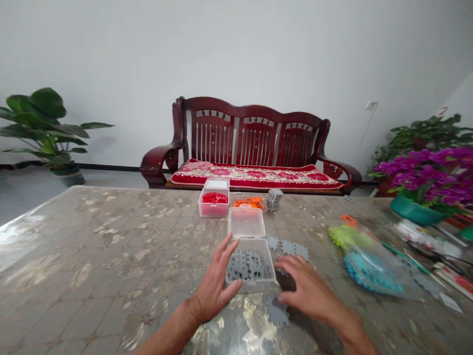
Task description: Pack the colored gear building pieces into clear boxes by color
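In the head view, we see grey pieces [246, 265] inside the clear box [254, 282].
The work looks partly done to us: loose tiles [294, 249] lie right of the box. Our left hand [212, 286], fingers spread, is at its left wall; our right hand [308, 286], thumb and fingers apart, is beside its right wall. What is under this right hand, we cannot make out.

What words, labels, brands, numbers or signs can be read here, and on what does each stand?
None can be read for certain.
Small white rectangular tag, far right: any print too small and blurred.
Flat red-and-white pack, far right: too blurred.
Pink curved shape, upper right: cannot tell whether it is a figure.
Open clear plastic box of grey pieces: no lettering visible.
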The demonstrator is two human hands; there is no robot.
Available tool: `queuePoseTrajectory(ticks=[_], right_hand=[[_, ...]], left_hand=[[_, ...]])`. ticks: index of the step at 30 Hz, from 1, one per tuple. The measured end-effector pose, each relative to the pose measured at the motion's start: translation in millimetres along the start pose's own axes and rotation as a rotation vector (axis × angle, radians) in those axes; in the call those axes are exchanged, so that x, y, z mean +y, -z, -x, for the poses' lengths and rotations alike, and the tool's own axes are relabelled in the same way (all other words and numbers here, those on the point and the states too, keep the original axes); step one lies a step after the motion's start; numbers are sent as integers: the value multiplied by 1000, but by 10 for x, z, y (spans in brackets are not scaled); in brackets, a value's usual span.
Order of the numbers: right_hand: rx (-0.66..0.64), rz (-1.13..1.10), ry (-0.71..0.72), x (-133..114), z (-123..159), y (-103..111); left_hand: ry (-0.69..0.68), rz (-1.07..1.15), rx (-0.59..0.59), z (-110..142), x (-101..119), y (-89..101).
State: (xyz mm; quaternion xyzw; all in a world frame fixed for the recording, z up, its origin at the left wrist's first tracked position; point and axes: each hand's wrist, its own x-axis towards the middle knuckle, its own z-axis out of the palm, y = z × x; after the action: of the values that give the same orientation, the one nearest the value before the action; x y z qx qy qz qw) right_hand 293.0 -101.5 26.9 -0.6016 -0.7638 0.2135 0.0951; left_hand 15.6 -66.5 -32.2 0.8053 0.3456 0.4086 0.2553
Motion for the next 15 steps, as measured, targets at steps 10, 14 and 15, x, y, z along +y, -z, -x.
queuePoseTrajectory(ticks=[10,14,15], right_hand=[[112,6,-23,314,45,-239],[378,-155,22,688,-427,-26],[437,-215,10,787,-604,28]], left_hand=[[1,0,14,11,-14,-15],[4,-5,18,18,-18,-16],[5,-9,18,20,-20,-17]])
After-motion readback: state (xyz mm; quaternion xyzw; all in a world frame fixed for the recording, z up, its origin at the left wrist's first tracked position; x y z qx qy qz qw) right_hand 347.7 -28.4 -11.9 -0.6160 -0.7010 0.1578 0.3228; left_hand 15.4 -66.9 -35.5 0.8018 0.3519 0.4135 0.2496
